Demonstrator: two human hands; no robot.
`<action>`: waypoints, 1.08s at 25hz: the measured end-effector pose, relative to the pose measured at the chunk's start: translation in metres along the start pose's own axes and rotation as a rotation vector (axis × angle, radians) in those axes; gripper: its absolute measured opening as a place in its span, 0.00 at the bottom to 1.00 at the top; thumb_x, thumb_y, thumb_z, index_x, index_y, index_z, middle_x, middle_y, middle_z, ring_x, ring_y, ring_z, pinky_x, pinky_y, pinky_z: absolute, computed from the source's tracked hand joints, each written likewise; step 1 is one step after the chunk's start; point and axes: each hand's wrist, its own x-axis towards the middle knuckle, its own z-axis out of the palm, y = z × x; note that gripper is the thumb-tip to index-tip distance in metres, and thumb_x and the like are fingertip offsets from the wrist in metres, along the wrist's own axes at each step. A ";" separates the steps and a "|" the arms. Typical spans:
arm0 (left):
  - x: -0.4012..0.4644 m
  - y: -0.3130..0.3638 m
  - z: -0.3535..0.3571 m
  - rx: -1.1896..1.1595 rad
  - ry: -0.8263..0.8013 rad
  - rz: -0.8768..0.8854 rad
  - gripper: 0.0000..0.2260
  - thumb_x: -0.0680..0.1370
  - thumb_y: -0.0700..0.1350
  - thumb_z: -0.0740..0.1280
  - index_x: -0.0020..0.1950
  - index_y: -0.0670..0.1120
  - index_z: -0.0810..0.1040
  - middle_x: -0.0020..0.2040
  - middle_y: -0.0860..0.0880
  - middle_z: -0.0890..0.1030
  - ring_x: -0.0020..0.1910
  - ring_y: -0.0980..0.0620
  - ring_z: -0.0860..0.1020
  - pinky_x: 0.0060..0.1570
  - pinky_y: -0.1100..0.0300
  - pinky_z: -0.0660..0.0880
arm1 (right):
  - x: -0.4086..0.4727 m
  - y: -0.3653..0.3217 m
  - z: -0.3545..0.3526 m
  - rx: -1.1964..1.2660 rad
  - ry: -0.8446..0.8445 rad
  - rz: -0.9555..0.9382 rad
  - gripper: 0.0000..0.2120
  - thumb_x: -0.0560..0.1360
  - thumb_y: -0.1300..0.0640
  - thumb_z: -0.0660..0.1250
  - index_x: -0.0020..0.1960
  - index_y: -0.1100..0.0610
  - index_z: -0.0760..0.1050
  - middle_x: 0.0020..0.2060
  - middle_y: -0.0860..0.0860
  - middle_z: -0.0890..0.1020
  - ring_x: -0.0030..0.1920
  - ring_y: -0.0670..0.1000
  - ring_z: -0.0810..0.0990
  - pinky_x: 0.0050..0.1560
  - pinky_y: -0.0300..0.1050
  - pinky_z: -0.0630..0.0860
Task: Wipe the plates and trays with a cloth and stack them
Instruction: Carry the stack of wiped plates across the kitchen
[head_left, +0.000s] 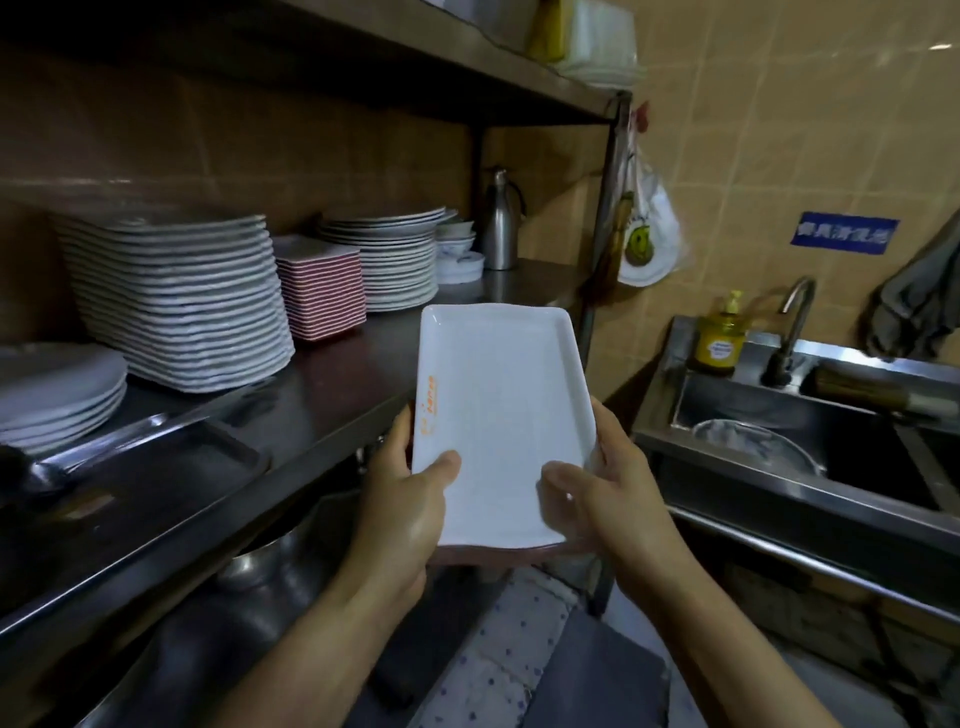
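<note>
Tiled kitchen with a steel shelf (322, 384) bearing a stack of white trays (176, 301) and a stack of round plates (400, 260); sink (810, 431) at right. Foreground: white rectangular tray (498, 415) held in the air before the shelf, left hand (410, 509) and right hand (608, 499) gripping its near corners, thumbs on top.

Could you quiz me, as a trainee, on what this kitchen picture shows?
1. True or false: both hands hold the white tray.
2. What stands between the two stacks of white plates on the shelf?
3. The yellow soap bottle stands: A) beside the tap, B) on the shelf, C) in the sink basin.

Key: 1 true, left hand and right hand grip its near end. 2 the red-edged square plates. 3 A.
</note>
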 end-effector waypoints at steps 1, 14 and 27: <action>0.011 0.002 0.007 -0.008 0.022 -0.001 0.19 0.78 0.35 0.62 0.60 0.58 0.74 0.51 0.56 0.82 0.46 0.57 0.81 0.34 0.67 0.76 | 0.016 0.002 -0.005 0.007 -0.022 -0.009 0.31 0.74 0.66 0.64 0.71 0.42 0.61 0.54 0.40 0.75 0.57 0.47 0.75 0.53 0.49 0.79; 0.175 -0.004 0.037 -0.025 0.262 0.092 0.22 0.77 0.32 0.62 0.65 0.55 0.73 0.51 0.55 0.82 0.47 0.56 0.82 0.42 0.60 0.78 | 0.216 0.028 0.014 0.033 -0.259 -0.073 0.29 0.73 0.68 0.64 0.69 0.48 0.65 0.58 0.47 0.78 0.59 0.50 0.77 0.60 0.54 0.76; 0.315 0.026 0.003 0.167 0.699 0.111 0.21 0.78 0.37 0.63 0.69 0.52 0.70 0.61 0.51 0.77 0.53 0.52 0.75 0.48 0.61 0.72 | 0.392 0.019 0.120 0.081 -0.583 -0.066 0.23 0.73 0.65 0.64 0.63 0.45 0.68 0.56 0.47 0.78 0.55 0.51 0.77 0.49 0.46 0.78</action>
